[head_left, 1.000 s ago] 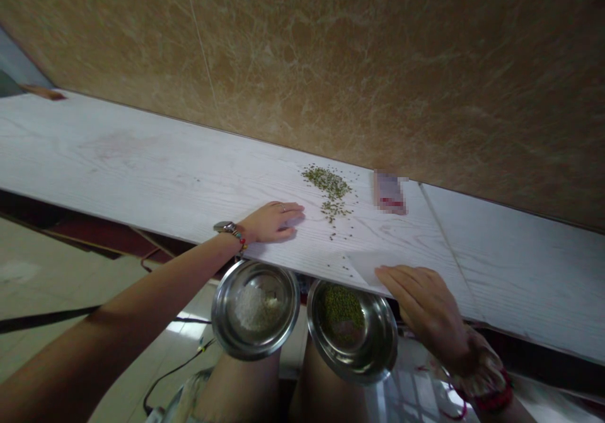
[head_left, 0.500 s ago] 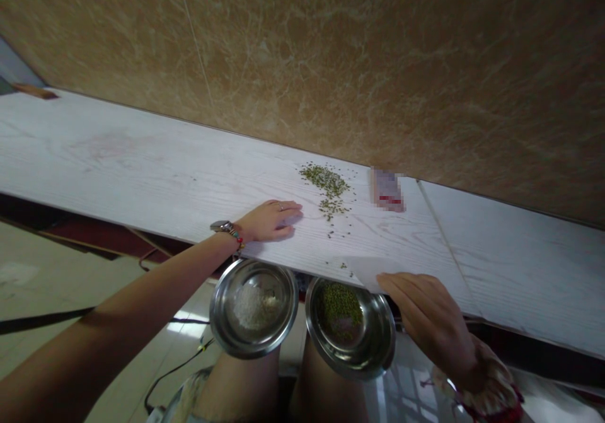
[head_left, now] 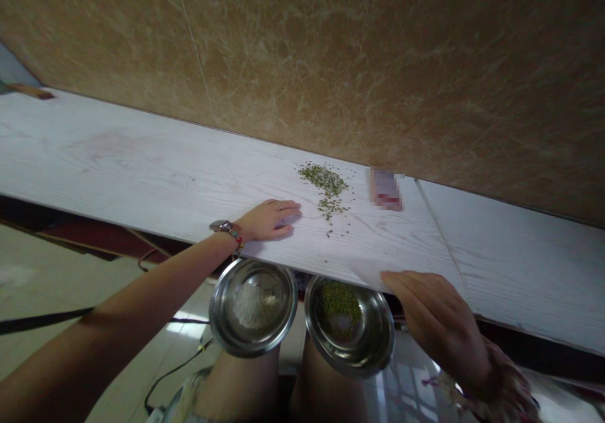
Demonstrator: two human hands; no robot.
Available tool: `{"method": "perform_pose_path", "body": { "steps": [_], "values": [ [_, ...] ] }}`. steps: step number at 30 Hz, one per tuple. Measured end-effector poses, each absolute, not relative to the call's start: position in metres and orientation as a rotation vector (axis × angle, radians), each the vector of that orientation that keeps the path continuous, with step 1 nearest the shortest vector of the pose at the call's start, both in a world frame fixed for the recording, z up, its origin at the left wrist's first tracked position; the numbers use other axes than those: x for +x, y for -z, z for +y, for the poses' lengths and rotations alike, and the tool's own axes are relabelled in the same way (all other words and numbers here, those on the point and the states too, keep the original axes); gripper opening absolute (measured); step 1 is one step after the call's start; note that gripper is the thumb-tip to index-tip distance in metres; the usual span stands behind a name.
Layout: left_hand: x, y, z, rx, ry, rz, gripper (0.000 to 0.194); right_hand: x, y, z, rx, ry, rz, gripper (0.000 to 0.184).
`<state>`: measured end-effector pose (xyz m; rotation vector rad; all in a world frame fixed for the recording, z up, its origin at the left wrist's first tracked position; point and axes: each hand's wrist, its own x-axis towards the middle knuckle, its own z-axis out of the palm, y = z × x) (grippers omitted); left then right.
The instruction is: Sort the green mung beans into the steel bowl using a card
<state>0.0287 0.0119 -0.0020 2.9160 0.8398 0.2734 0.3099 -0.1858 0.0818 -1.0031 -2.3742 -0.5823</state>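
Note:
My left hand (head_left: 271, 219) lies flat on the white wood-grain board, fingers stretched toward a scattered pile of green mung beans mixed with white rice grains (head_left: 325, 180). At the board's front edge my right hand (head_left: 432, 309) is closed on a thin white card (head_left: 366, 270), its flat side against the surface. Just below the card stands a steel bowl (head_left: 382, 341) with mung beans (head_left: 339, 303) in it. Beside it, to the left, another steel bowl (head_left: 220, 331) holds white rice (head_left: 253, 304). Both bowls are on the lap.
A small blurred-out packet (head_left: 386, 190) lies right of the pile, close to the brown marbled wall panel (head_left: 302, 51). A brown object (head_left: 33, 90) rests at the board's far left end. A dark cable (head_left: 174, 369) runs over the tiled floor (head_left: 42, 272).
The few beans near the card at the board's edge are mostly gone; one remains there. My right hand with the card has shifted slightly right. My left hand stays put.

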Motion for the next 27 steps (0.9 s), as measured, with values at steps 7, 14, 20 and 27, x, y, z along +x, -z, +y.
{"method": "perform_pose_path", "body": {
  "steps": [7, 14, 20, 27],
  "values": [
    [0.028, 0.002, 0.012, 2.923, -0.288, 0.846, 0.040, 0.313, -0.064, -0.168, -1.014, 0.645, -2.478, 0.027],
    [0.028, 0.002, 0.013, 2.922, -0.289, 0.831, 0.040, 0.320, -0.055, -0.154, -1.041, 0.750, -2.405, 0.042],
    [0.028, 0.004, 0.013, 2.923, -0.291, 0.840, 0.040, 0.332, -0.057, -0.146, -1.089, 0.803, -2.302, 0.049],
    [0.029, 0.000, 0.011, 2.907, -0.279, 0.844, 0.039, 0.336, -0.054, -0.131, -1.118, 0.896, -2.359, 0.035]
  ]
}}
